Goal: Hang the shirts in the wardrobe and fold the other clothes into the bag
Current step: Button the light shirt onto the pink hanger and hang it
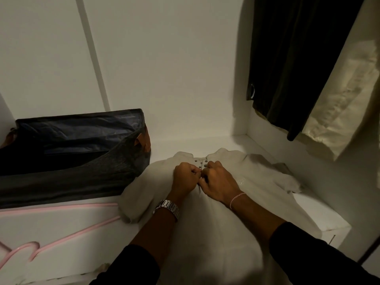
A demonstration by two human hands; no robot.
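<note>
White wardrobe walls close round a white shelf [320, 210] where a pale shirt [216, 233] lies spread flat, collar away from the person. Both hands meet on its buttoned front just below the collar: the left hand [185, 174] and right hand [220, 178] each have a grip pressed together, pinching the shirt's front edges, knuckles almost touching. Left of the grip sits a dark bag [72, 149], open at the top. Nearer and left lies a pink hanger [61, 229]. Up and right of the grip hang a dark garment [298, 58] and a cream one [345, 103].
</note>
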